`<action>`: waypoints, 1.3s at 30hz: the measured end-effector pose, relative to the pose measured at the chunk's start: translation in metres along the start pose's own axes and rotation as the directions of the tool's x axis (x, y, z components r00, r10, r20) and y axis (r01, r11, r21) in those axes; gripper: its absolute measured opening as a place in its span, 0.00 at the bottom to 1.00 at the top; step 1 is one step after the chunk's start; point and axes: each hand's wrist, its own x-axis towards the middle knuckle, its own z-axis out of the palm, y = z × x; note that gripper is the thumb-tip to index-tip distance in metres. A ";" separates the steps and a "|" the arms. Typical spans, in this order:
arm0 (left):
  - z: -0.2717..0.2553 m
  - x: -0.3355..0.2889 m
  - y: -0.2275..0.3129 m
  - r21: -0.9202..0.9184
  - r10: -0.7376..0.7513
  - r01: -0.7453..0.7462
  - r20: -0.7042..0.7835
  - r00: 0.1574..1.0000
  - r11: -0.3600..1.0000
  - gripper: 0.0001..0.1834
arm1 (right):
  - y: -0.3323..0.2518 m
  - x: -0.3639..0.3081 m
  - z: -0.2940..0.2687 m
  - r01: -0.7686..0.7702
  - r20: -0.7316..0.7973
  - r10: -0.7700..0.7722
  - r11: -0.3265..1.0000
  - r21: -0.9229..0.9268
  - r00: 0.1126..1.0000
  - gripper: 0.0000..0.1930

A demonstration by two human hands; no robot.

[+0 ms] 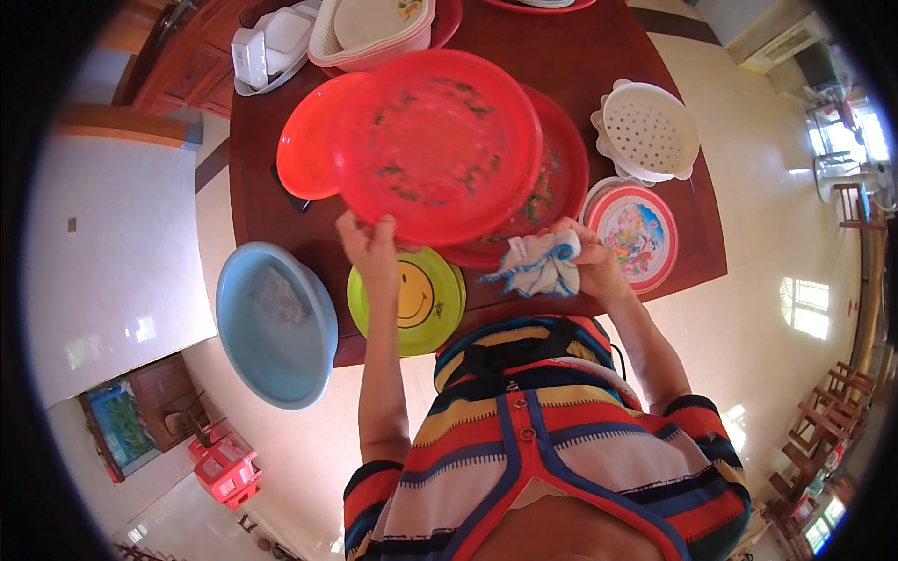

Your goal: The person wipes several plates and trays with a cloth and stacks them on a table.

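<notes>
A round red tray [435, 140] with a faded leafy pattern is tilted up above the table, its near left rim pinched in my left hand [372, 243]. My right hand [589, 259] is closed on a white cloth with blue edging [538, 265], held apart from the tray at its near right. Beneath the held tray lies another red tray [568, 178], partly covered. An orange-red bowl or plate [309, 140] shows at its left. Under my left wrist sits a green plate with a yellow smiley face [416, 294].
A blue basin [279, 374] with a crumpled clear bag stands left of the table [678, 238]. To the right are a cream colander [650, 131] and a pink-rimmed plate [634, 238]. Stacked baskets [374, 28] and white dishes [276, 47] sit at the far left.
</notes>
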 end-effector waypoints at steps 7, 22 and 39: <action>0.024 -0.016 -0.042 0.118 -0.270 0.255 0.144 0.952 0.960 0.16 | -0.012 -0.011 0.005 0.035 -0.090 -0.034 0.999 0.016 0.995 0.20; -0.018 0.036 -0.031 0.229 -0.422 0.406 0.026 0.906 0.885 0.24 | 0.005 -0.001 0.011 -0.072 -0.076 0.068 0.996 -0.050 0.995 0.16; -0.053 0.115 -0.047 -0.303 -0.186 0.124 -0.186 0.965 0.945 0.11 | 0.017 -0.004 0.015 -0.135 -0.116 0.125 0.988 -0.078 0.985 0.16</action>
